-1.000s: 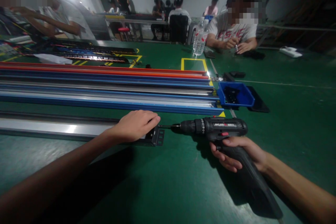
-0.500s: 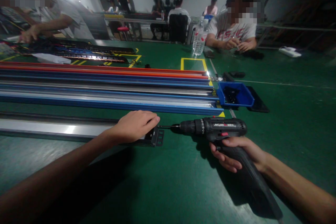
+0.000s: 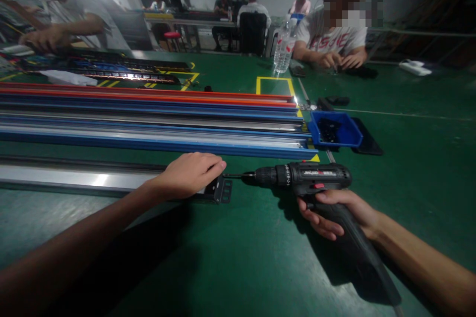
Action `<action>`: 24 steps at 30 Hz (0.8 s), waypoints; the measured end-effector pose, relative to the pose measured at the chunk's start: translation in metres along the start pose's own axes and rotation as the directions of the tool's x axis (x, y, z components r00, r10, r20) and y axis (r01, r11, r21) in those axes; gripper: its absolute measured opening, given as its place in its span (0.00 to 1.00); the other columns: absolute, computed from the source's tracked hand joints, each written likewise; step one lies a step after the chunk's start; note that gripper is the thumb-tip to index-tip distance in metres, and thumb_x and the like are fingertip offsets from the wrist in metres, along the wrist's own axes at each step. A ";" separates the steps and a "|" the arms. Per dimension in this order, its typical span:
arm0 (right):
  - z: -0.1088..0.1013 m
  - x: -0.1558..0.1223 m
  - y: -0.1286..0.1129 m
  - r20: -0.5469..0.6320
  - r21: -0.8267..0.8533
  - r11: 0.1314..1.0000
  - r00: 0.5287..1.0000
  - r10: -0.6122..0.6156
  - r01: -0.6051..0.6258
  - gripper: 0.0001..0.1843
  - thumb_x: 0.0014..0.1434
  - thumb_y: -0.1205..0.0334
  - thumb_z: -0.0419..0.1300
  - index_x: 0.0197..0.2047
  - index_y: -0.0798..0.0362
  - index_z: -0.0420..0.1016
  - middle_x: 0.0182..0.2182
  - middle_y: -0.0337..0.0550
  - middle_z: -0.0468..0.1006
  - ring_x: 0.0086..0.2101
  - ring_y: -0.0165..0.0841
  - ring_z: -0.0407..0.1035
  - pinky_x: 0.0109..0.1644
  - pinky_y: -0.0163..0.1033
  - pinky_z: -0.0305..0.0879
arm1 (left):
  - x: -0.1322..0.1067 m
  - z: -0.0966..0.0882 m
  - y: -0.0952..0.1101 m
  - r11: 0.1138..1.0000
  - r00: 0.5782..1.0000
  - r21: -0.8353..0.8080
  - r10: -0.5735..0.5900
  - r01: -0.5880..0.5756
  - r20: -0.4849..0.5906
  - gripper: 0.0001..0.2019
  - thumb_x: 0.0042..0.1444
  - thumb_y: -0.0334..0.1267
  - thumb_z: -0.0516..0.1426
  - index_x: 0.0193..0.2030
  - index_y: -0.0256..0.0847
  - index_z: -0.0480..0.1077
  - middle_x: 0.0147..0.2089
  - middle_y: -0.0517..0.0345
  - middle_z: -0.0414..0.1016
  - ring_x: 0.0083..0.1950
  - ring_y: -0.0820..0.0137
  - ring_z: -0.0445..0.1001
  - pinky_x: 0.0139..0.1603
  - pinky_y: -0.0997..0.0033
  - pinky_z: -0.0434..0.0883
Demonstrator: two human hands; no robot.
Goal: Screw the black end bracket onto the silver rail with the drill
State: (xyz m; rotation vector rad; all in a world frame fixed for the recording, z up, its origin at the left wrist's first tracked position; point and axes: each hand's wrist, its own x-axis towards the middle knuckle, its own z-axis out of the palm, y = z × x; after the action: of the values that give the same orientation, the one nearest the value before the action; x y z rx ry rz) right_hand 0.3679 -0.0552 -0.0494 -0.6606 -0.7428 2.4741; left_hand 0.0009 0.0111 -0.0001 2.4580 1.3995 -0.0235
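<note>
Drill (image 3: 320, 174), black, pistol-shaped, with a red switch: our landmark, over the green tabletop (image 3: 256, 257), handle slanting towards us. Our right hand (image 3: 332, 213) grips that handle, fingers wrapped round; whether the trigger is pressed we cannot tell. Thin dark bit (image 3: 234, 176) points left from the drill, tip near our left hand (image 3: 191, 176). That hand, left of the drill, lies palm down over the end of a long black-and-silver metal housing (image 3: 100, 178), fingers together; whether it grips we cannot tell. Flat black bracket with square holes (image 3: 226, 191) juts from the housing's end, towards the drill. Beyond the drill and left, we note long blue metal channels (image 3: 223, 147), then an orange metal channel (image 3: 148, 92). Directly beyond the drill: blue plastic bin (image 3: 351, 131) holding small black parts (image 3: 329, 131). Farther beyond the drill, two clear plastic bottles (image 3: 284, 52) and a co-worker in a white shirt (image 3: 332, 38).
</note>
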 end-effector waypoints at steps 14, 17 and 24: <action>0.001 0.000 0.000 -0.003 0.023 1.000 1.000 0.003 -0.003 0.18 0.65 0.57 0.59 0.47 0.65 0.78 0.32 0.48 0.78 0.18 0.21 0.65 0.28 0.30 0.72 | 0.000 0.000 0.000 1.000 1.000 -0.009 -0.001 0.002 0.008 0.27 0.71 0.53 0.39 0.44 0.46 0.77 0.50 0.55 0.82 0.49 0.58 0.78 0.47 0.61 0.69; 0.001 0.000 0.000 -0.005 0.022 1.000 1.000 0.005 -0.005 0.18 0.65 0.58 0.59 0.48 0.65 0.78 0.32 0.47 0.78 0.18 0.21 0.65 0.28 0.30 0.72 | 0.000 0.000 -0.001 1.000 1.000 -0.009 0.005 -0.005 0.001 0.27 0.71 0.53 0.39 0.44 0.46 0.77 0.50 0.55 0.82 0.49 0.58 0.78 0.47 0.62 0.69; 0.001 0.000 -0.001 -0.022 0.017 1.000 1.000 0.016 -0.016 0.18 0.65 0.57 0.59 0.47 0.65 0.78 0.32 0.47 0.78 0.17 0.21 0.64 0.27 0.31 0.71 | 0.000 0.000 -0.001 1.000 1.000 -0.017 0.006 -0.006 0.003 0.28 0.71 0.53 0.39 0.46 0.46 0.77 0.52 0.55 0.82 0.52 0.57 0.78 0.50 0.60 0.69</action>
State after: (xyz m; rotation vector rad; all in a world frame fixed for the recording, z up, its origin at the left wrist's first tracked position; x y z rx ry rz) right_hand 0.3676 -0.0551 -0.0480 -0.6890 -0.7102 2.4810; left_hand 0.0000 0.0119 -0.0003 2.4470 1.3854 -0.0135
